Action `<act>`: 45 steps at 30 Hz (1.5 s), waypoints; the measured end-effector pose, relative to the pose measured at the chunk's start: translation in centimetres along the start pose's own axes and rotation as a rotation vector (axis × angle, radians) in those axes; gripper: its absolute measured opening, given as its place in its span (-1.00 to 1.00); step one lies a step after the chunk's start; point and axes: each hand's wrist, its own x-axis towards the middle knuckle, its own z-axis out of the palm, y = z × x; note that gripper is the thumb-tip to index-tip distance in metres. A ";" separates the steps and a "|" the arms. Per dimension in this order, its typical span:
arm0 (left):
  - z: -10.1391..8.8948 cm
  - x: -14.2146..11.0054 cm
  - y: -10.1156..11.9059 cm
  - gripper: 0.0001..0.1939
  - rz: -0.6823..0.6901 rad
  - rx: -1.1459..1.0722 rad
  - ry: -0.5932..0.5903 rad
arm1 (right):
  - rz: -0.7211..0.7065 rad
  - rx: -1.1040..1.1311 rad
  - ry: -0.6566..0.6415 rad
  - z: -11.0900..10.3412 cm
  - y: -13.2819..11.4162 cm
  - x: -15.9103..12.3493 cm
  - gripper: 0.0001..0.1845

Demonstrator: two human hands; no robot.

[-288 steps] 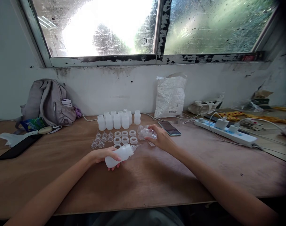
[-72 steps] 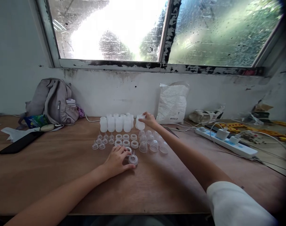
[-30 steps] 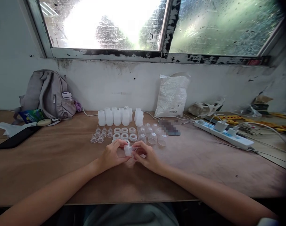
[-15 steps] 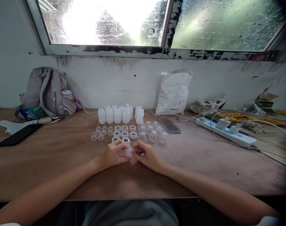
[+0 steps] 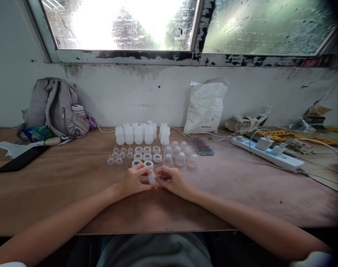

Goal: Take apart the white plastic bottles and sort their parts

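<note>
My left hand [image 5: 134,180] is closed around a white ribbed bottle collar [image 5: 151,178], tipped on its side between thumb and fingers. Against its right side, my right hand [image 5: 173,181] pinches a clear, thin nipple [image 5: 161,176]; the fingers hide most of it. Just beyond the hands stand rows of white collars [image 5: 147,157]. Several clear nipples [image 5: 118,160] sit to their left, and clear dome caps [image 5: 180,159] to their right. Behind these are rows of frosted white bottles [image 5: 138,136].
A power strip [image 5: 266,152] with plugs and cables lies at the right, near a blurred phone-like object [image 5: 203,146]. A white plastic bag [image 5: 205,107] leans on the wall. At the left are a grey backpack [image 5: 53,107] and a black flat object [image 5: 22,159].
The view has tilted slightly, shifting the scene a little upward. Both hands stay at the collar; the right fingers have moved slightly around the nipple.
</note>
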 end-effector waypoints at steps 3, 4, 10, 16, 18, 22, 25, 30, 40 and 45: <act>0.0 0.1 0.1 -0.71 -0.006 -0.006 -0.026 | 0.017 0.013 -0.039 -0.1 -0.2 -0.1 -0.94; -0.1 0.1 0.1 -0.71 -0.015 -0.018 -0.031 | 0.026 0.023 -0.043 -0.1 -0.3 -0.1 -0.93; -0.1 0.5 0.3 -0.68 -0.179 -0.158 -0.023 | 0.115 0.230 -0.087 -0.4 -0.3 0.2 -0.81; -0.2 0.9 0.1 -0.60 -0.482 -0.533 -0.098 | 0.130 0.405 -0.094 -0.6 0.1 0.6 -0.67; -0.2 1.0 0.0 -0.60 -0.522 -0.548 -0.109 | 0.148 0.419 -0.073 -0.6 0.3 0.7 -0.67; -0.3 1.1 -0.3 -0.62 -0.536 -0.568 -0.137 | 0.146 0.381 -0.030 -0.5 0.6 0.6 -0.69; -0.2 1.1 -0.2 -0.62 -0.549 -0.618 -0.171 | 0.126 0.353 -0.033 -0.5 0.7 0.5 -0.72; -0.1 1.1 0.0 -0.62 -0.560 -0.659 -0.198 | 0.095 0.338 -0.033 -0.3 1.0 0.4 -0.76; 0.0 1.1 0.2 -0.63 -0.556 -0.689 -0.223 | 0.085 0.271 0.001 -0.4 0.6 0.3 -0.80; 0.2 1.1 0.2 -0.63 -0.562 -0.697 -0.236 | 0.105 0.276 -0.003 -0.5 0.3 0.2 -0.81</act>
